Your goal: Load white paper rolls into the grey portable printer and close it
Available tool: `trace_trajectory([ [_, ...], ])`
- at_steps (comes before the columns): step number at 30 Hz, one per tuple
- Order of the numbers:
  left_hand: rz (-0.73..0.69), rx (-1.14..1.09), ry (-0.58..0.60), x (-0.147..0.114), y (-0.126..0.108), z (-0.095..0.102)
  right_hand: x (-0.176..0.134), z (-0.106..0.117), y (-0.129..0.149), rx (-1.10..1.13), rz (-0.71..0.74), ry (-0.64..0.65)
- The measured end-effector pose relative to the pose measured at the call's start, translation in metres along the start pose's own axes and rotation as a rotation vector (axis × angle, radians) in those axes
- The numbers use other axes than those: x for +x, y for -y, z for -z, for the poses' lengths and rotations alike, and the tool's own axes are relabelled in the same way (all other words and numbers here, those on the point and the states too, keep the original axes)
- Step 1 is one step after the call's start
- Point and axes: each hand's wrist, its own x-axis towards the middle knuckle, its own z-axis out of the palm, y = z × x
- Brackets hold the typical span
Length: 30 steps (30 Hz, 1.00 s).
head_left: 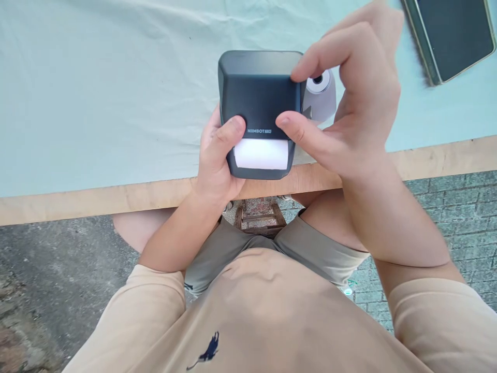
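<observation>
A black label printer (260,101) marked NIIMBOT is held over the table's front edge. White label paper (261,154) shows in the opening at its lower end. My left hand (219,155) wraps its lower left side, thumb on the front face and the other fingers mostly hidden beneath. At the right side, my right hand (357,98) has thumb and index finger apart, their tips at the printer's front face near its right edge. Just behind, partly covered by the printer and that hand, is a white roll (324,101) with a dark centre.
A pale cloth (116,93) covers the table, with a bare wooden edge (77,201) in front. A dark-screened phone-like device (456,39) lies at the upper right. Below the table edge are my legs, a wooden frame (260,217) and grey paving (462,217).
</observation>
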Motion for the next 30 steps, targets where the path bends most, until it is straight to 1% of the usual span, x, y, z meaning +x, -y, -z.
trace_trajectory([
  [4,-0.007,0.007,-0.015,-0.001,-0.002,-0.001,0.002,0.003,0.003,0.026,-0.023,0.03],
  [8,0.039,-0.03,-0.022,-0.003,-0.007,-0.004,0.005,0.007,0.009,-0.051,-0.11,0.104],
  [12,0.026,-0.062,-0.026,-0.004,-0.01,-0.008,0.002,0.007,0.01,-0.01,-0.185,0.147],
  [14,0.029,-0.08,-0.002,-0.004,-0.011,-0.01,0.0,0.006,0.007,0.013,-0.175,0.139],
  [17,0.039,-0.14,0.016,-0.002,-0.011,-0.011,-0.003,0.005,0.002,0.044,-0.113,0.139],
  [19,0.041,-0.156,-0.007,0.0,-0.009,-0.008,-0.003,0.005,-0.001,0.056,-0.087,0.181],
  [21,0.053,-0.12,-0.033,0.001,-0.007,-0.004,-0.002,0.007,-0.002,0.054,-0.058,0.222],
  [23,0.067,-0.086,-0.036,0.001,-0.005,0.0,-0.001,0.011,-0.001,0.041,-0.04,0.271],
  [27,0.061,-0.106,-0.017,0.0,-0.005,0.001,0.002,0.019,0.0,-0.008,-0.013,0.364],
  [30,0.065,-0.089,-0.048,0.001,-0.005,-0.001,0.003,0.018,-0.002,-0.014,-0.033,0.372],
])
